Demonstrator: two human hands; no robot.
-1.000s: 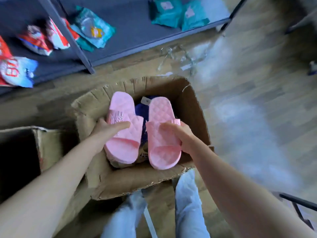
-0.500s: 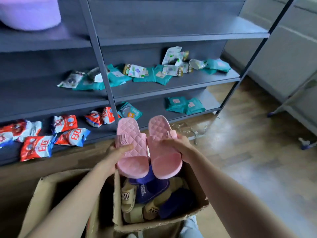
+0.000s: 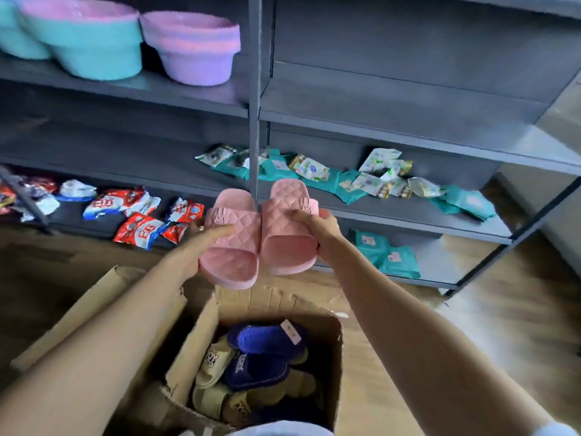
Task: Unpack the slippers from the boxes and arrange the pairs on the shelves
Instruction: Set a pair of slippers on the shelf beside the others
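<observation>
Mid-frame, the left hand [image 3: 201,239] and right hand [image 3: 320,228] pinch the pink slippers [image 3: 234,250] by their straps, fingers on top; clipping the shelf post [image 3: 255,89] could knock one loose.

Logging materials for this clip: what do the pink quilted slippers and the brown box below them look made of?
Pink quilted slippers: probably moulded foam or rubber, matte; quilting embossed in one piece.
Brown box: corrugated cardboard, dull; torn flap shows fluting.

Two pink quilted slippers [image 3: 239,243] side by side above open box [image 3: 196,341]
</observation>
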